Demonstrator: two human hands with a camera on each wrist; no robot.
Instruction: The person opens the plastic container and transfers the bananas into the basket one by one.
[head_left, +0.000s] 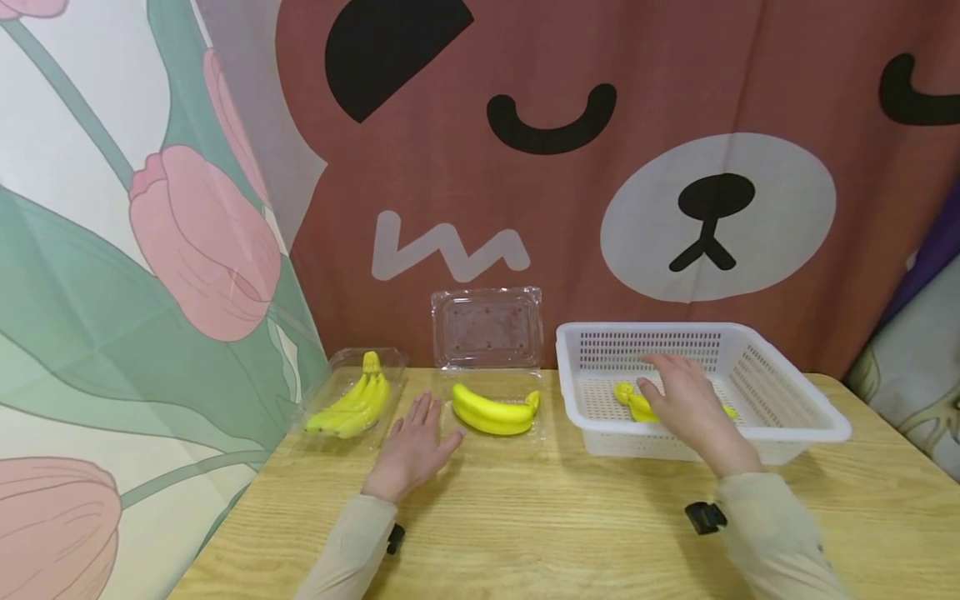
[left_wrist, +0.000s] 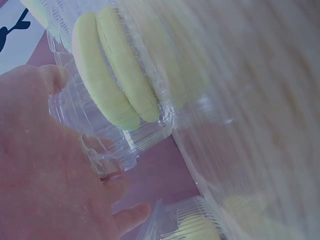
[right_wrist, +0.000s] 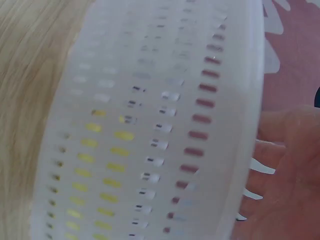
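Observation:
My left hand [head_left: 414, 450], its fingers straight and spread, is at the left edge of an open clear plastic clamshell box [head_left: 487, 329]. Inside that box lies a bunch of yellow bananas [head_left: 491, 412]; the left wrist view shows two bananas [left_wrist: 100, 75] side by side through the plastic. Over the front rim of a white plastic basket [head_left: 806, 421] reaches my right hand [head_left: 686, 404], fingers extended and nothing held. Below it in the basket are more yellow bananas [head_left: 637, 407], partly covered by the hand. In the right wrist view, yellow shows through the slots of the basket wall [right_wrist: 145, 125].
Left of my left hand stands another clear box [head_left: 397, 367] with a bunch of bananas [head_left: 356, 404] in it. Everything rests on a wooden table [head_left: 525, 517]. Right behind it hangs a curtain [head_left: 420, 167] printed with a bear face.

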